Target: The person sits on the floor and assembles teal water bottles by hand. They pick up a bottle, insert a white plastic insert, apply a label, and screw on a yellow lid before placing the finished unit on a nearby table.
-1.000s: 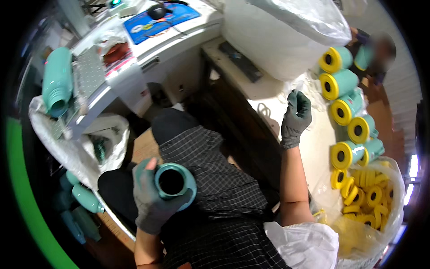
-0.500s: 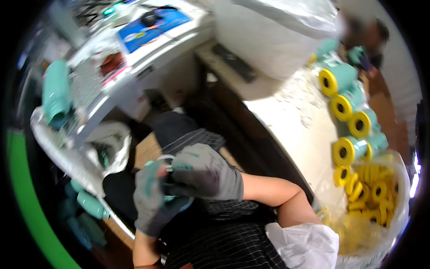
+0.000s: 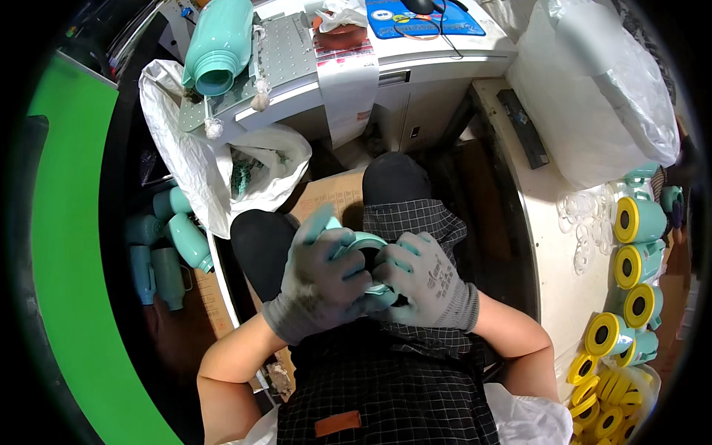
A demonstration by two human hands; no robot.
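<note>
Left hand (image 3: 320,285): gloved, clenched around the teal cup (image 3: 365,256) over the lap.
Right hand (image 3: 426,285): gloved, grasping the cup's rim.
Far right: yellow-lidded cups (image 3: 636,263) in a row.

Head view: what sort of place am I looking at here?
Probably a small factory assembly station. Both gloved hands, left hand and right hand, hold one teal cup; a row of matching yellow-capped cups lines the bench, and loose yellow caps fill a bag.

Both gloved hands meet at picture centre — left hand (image 3: 320,285) curled, fingers pointing to one o'clock; right hand (image 3: 430,285) cupped against it, fingers toward ten — bare forearms entering from six.
</note>
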